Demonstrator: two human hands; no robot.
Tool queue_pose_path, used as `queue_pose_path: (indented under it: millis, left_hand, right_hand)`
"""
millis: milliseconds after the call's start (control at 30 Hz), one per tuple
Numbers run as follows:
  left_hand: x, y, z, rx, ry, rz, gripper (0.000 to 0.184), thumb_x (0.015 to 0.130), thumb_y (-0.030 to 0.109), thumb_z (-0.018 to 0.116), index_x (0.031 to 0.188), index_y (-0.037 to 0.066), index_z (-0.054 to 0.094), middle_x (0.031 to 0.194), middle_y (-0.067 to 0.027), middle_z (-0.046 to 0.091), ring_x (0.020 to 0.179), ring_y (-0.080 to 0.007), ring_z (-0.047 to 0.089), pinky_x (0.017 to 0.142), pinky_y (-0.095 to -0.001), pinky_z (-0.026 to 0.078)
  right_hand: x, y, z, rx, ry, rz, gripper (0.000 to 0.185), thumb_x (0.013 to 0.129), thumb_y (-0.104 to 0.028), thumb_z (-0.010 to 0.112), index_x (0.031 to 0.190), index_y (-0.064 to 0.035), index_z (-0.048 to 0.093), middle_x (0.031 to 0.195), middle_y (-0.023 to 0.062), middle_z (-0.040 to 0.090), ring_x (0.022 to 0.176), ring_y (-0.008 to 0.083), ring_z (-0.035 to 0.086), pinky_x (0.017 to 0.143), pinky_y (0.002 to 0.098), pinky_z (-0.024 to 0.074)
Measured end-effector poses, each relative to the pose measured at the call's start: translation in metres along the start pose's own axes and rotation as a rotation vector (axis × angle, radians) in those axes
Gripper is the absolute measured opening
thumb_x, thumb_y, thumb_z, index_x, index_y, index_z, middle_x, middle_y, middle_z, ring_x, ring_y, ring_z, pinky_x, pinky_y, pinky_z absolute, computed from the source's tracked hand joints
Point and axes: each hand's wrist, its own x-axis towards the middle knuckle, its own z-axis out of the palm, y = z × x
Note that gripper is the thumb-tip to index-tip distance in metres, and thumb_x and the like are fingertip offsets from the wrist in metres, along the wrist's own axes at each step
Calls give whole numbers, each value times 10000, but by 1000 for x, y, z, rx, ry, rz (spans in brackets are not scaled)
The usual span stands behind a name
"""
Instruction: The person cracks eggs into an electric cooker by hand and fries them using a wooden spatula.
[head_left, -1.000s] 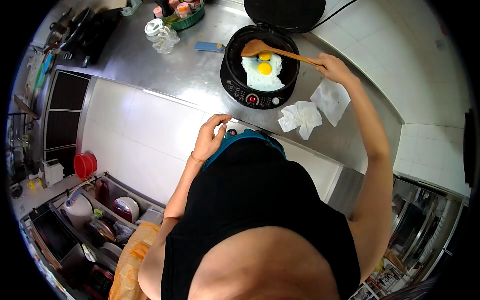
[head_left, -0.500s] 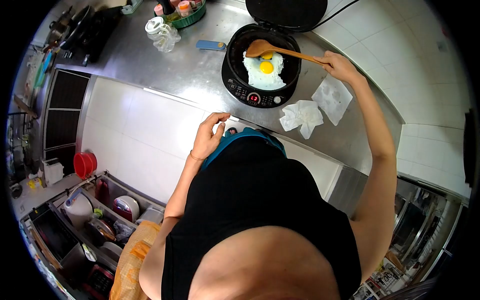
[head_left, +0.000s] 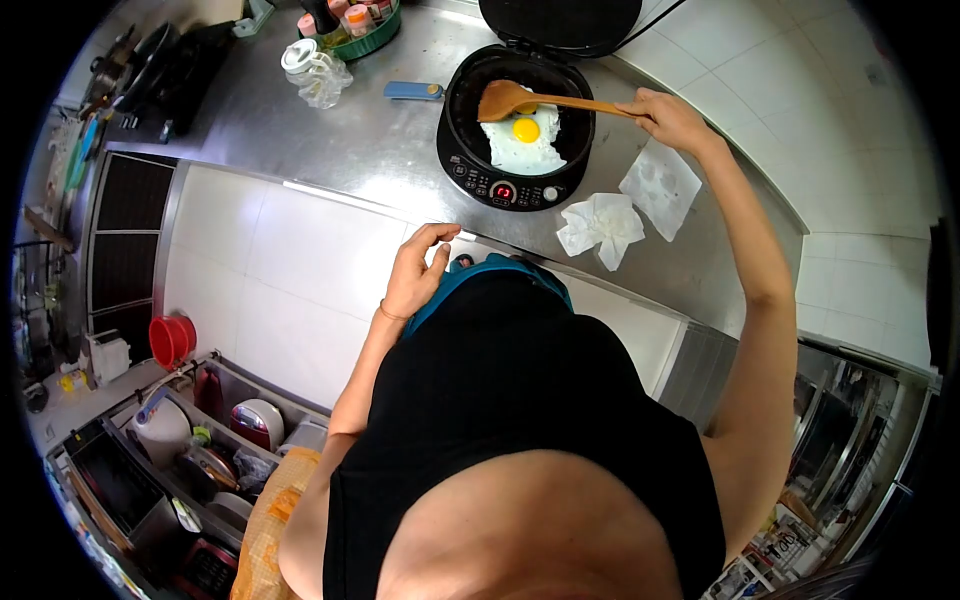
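Observation:
My right hand (head_left: pixel 668 118) grips the handle end of a wooden spatula (head_left: pixel 570 102). Its broad head lies over the upper left part of two fried eggs (head_left: pixel 522 152) and partly covers the farther yolk; the nearer yolk shows whole. The whites have set into one piece in a round black electric griddle (head_left: pixel 462 160), whose lid (head_left: pixel 560 20) stands raised at the back. A red display glows on its front panel. My left hand (head_left: pixel 418 268) hovers by the counter's front edge, fingers bent and thumb apart, with nothing visible in it.
Two white paper sheets (head_left: pixel 602 230) lie right of the griddle. A blue-handled item (head_left: pixel 413 91) touches its left side. Farther left are a white-lidded jar (head_left: pixel 305 62) and a green basket (head_left: pixel 375 38) of bottles. A red bucket (head_left: pixel 172 340) stands lower left.
The spatula head has slid slightly left and toward me over the eggs, covering more of the farther yolk. The whole view has shifted a little. My left hand keeps its pose.

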Motion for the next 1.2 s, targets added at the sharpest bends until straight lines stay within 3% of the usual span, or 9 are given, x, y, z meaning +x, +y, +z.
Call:
queue_pose_path:
  millis: [133,367,567,667,867,967,1200]
  left_hand:
    - [-1,-2,-1,5,-38,-20,264,840,-19,473,1083,-11,576,1038,-118,612,988,-214,576,897,-309,428]
    - [-2,-3,-3,11,-10,-21,263,836,-20,476,1079,-10,577,1019,-123,614,970,-221,580,882,-307,430]
    - [-3,-1,-2,-12,47,-8,255,830,-21,483,1064,-8,584,981,-129,612,932,-233,586,847,-302,436]
    - [-4,-3,-3,-23,60,-21,257,830,-19,484,1067,-9,584,982,-129,612,931,-233,586,850,-303,437]
    - [-2,-5,-4,-8,4,-47,267,842,-17,475,1089,-6,574,1035,-118,612,988,-214,576,896,-308,427]
    - [3,-3,-1,-16,1,-38,261,839,-18,480,1081,-7,578,1014,-122,611,967,-220,579,883,-307,431]
    - [19,4,4,-48,-21,-58,262,839,-26,480,1083,-7,575,1007,-122,615,958,-218,584,874,-303,438]
  right_hand:
    - [10,-17,-2,-38,-5,-17,394,823,-110,557,1198,-231,572,890,76,526,841,270,547,724,396,440]
    - [11,3,-10,-72,-51,13,396,827,-115,552,1198,-252,568,896,63,529,864,255,551,744,395,445]
    - [0,12,-20,106,-11,107,407,835,-95,543,1216,-239,564,841,48,508,819,205,524,712,339,434]
    - [-14,44,-25,348,11,59,412,849,-96,534,1247,-202,544,802,33,520,752,157,505,677,289,422]
    - [-54,59,-52,925,-168,414,330,917,-162,483,1225,-61,545,743,27,574,527,74,455,508,216,411]
    - [-68,49,-60,897,-203,540,303,938,-195,459,1164,-27,571,665,9,548,443,65,420,433,204,381]
    - [-85,68,-42,776,-274,542,327,878,-266,580,1103,-31,609,554,-14,489,415,51,413,388,212,345]
